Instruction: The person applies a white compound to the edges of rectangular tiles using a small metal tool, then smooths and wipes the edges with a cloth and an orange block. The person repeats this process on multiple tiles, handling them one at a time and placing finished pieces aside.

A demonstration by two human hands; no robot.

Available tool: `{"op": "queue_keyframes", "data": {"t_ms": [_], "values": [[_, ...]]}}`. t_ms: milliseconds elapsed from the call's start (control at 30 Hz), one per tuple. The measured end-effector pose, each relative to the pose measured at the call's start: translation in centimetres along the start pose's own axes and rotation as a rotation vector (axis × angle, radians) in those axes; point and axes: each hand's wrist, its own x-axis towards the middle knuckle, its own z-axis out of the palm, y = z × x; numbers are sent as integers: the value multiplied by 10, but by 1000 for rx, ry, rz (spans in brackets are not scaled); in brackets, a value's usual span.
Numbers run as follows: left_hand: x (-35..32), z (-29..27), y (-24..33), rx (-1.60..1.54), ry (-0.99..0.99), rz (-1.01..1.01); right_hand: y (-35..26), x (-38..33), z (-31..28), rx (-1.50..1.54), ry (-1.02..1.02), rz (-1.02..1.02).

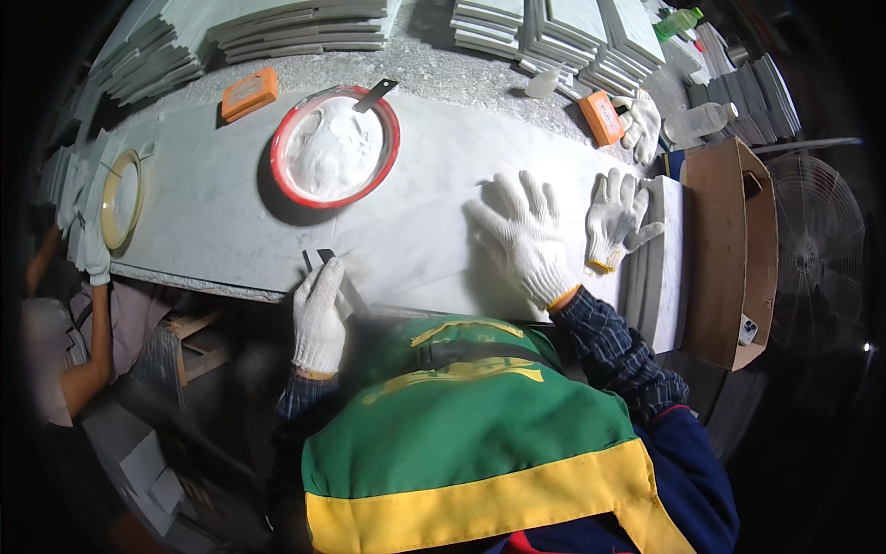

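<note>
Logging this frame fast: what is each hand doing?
Left hand: closed on a scraper.
Right hand: open, flat on the marble slab.

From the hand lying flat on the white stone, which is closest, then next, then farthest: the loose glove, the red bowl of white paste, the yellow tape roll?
From the right hand:
1. Loose glove, just to its right.
2. Red bowl, to the left and farther back.
3. Yellow tape roll, at the slab's far left end.

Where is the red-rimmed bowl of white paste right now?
In the head view, the red-rimmed bowl sits on the marble slab ahead and left, beyond the left hand, with an orange block just behind it.
</note>
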Motion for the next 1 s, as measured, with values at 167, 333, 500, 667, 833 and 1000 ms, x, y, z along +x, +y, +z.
{"op": "queue_keyframes", "data": {"t_ms": [167,333,500,667,833,1000], "values": [[-6,2,7,-39,3,-1,-15,3,1,16,51,-39],[-5,4,7,-140,-40,10,-7,-38,5,253,15,-196],[-5,-6,5,-172,0,5,51,-86,-1,569,543,666],[4,-2,4,-159,-18,19,104,-119,-3,814,648,936],[5,2,5,-101,-73,70,123,-106,25,944,673,1064],[1,4,4,-111,-102,143,126,-85,25,1020,727,1000]]}}
